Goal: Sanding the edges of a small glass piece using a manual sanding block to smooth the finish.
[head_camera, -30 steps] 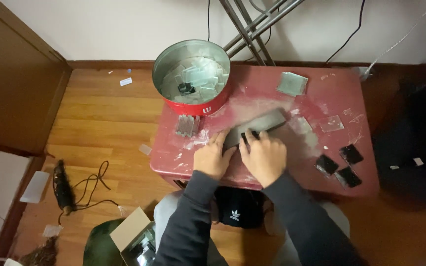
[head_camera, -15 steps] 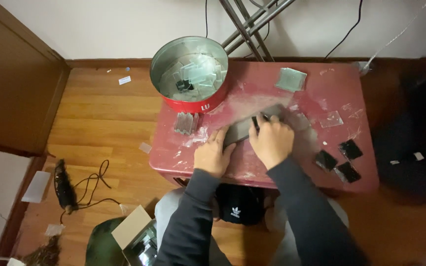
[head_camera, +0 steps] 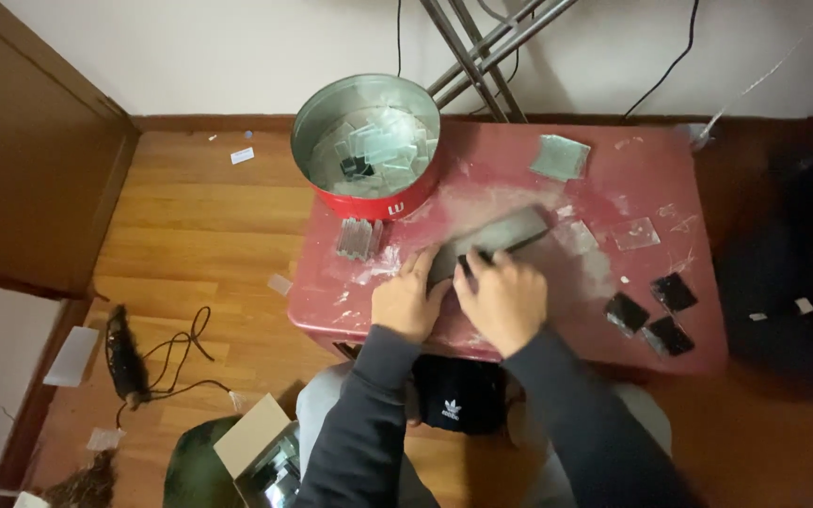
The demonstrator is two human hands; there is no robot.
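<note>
Fingers [head_camera: 470, 265] of both hands press flat on a long dark grey stone block [head_camera: 491, 243], angled across the dusty red table [head_camera: 519, 188]. Left hand [head_camera: 406, 299] steadies its near end; right hand [head_camera: 505, 299] lies open alongside, gripping nothing.

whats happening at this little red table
A person sits at a low red table with both hands on a long dark grey block lying across its dusty top. The left hand rests at the block's near end, and the right hand presses its fingers on top of it. A round red tin of clear glass pieces stands at the far left corner, and three small black squares lie to the right.
</note>
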